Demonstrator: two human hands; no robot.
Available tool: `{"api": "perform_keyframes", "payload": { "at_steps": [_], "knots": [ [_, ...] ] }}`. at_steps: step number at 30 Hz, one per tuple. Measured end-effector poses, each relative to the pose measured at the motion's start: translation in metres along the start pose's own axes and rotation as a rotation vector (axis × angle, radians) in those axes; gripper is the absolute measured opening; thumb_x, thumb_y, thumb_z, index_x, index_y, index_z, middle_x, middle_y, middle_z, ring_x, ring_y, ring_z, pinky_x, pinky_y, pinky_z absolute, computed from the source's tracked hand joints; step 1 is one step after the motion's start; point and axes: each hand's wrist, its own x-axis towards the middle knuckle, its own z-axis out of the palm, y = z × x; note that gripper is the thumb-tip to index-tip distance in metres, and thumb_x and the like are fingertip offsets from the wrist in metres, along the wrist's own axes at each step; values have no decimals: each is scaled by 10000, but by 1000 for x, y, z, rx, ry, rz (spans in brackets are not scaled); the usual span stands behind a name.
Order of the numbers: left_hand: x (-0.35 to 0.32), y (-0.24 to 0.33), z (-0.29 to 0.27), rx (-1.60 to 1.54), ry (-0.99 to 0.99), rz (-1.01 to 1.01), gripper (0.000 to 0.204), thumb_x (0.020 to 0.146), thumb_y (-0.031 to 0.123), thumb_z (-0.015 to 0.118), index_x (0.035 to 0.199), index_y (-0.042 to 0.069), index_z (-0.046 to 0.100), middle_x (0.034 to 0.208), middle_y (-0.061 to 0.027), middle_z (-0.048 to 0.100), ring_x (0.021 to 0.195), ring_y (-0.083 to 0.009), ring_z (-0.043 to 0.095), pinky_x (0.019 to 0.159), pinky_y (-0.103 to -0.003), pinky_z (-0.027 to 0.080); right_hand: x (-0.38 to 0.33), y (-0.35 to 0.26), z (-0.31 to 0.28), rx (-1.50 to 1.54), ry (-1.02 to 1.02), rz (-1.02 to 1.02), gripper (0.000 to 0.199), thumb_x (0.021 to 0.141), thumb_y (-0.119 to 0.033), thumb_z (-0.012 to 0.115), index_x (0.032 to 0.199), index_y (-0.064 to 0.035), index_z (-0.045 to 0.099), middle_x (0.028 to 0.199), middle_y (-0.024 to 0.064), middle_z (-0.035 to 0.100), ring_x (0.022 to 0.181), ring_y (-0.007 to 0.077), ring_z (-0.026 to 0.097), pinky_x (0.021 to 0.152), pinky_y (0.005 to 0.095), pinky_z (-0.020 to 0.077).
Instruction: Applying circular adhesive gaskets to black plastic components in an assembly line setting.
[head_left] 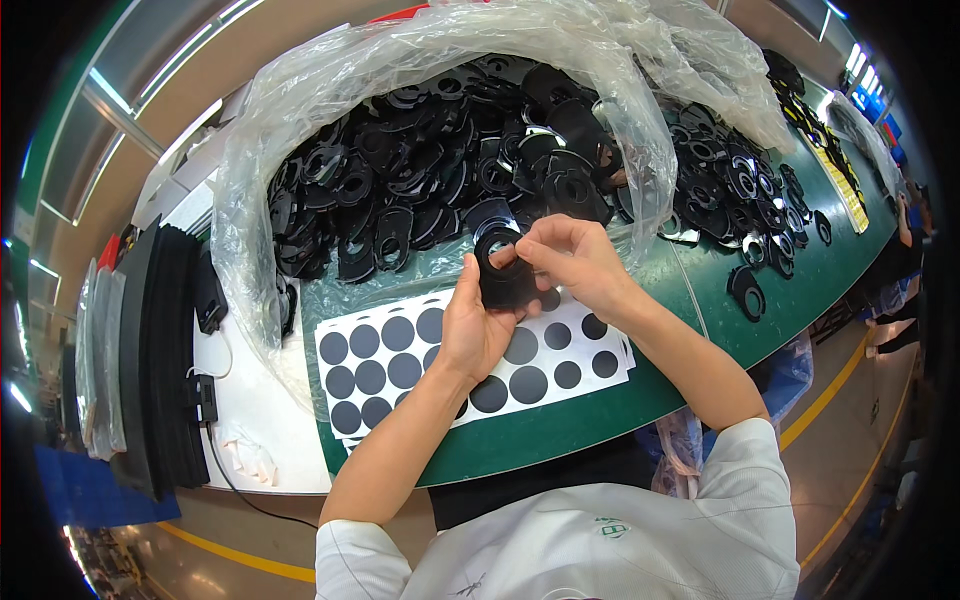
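Indoors, the left hand grips a black part above dotted sheets, right hand pinched closed at its opening.

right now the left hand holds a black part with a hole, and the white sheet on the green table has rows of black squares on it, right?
Not quite: the head view shows rows of black round discs, not squares, on the white sheet on the green table. The left hand does hold a black part with a hole.

Black part partly behind right hand
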Motion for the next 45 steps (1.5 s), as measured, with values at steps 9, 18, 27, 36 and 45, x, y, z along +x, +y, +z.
{"api": "perform_keyframes", "payload": {
  "at_steps": [9,18,27,36,45],
  "knots": [
    [-1,0,3,22,-2,7,561,1020,435,173,1232,16,479,1122,-101,550,971,-228,568,729,-340,465,0,1,-1,-6,12,-4,169,870,-139,651,843,28,659,855,70,673,586,46,507,551,194,453],
    [0,0,4,56,-32,17,539,1009,459,252,1214,25,498,1031,-91,580,920,-188,572,696,-308,463,0,5,-1,-62,26,-31,177,859,-137,661,851,40,667,817,50,616,564,52,521,531,199,444],
    [1,-1,5,139,43,29,295,982,296,469,1115,38,522,956,-79,602,825,-171,610,611,-264,470,-2,7,3,-98,61,-69,179,840,-155,684,851,24,691,897,47,544,546,54,531,516,193,442],
    [1,-2,5,148,46,45,266,987,264,432,1093,38,523,953,-78,605,814,-166,610,606,-271,464,-3,9,3,-169,75,-148,180,827,-177,696,868,-2,703,919,50,517,530,49,521,519,187,445],
    [1,-3,2,162,53,17,259,985,241,436,1121,38,523,958,-75,607,822,-161,609,609,-267,462,-4,9,2,-194,85,-151,174,819,-175,700,868,-7,707,922,54,525,524,50,521,527,186,450]
  ]
}}
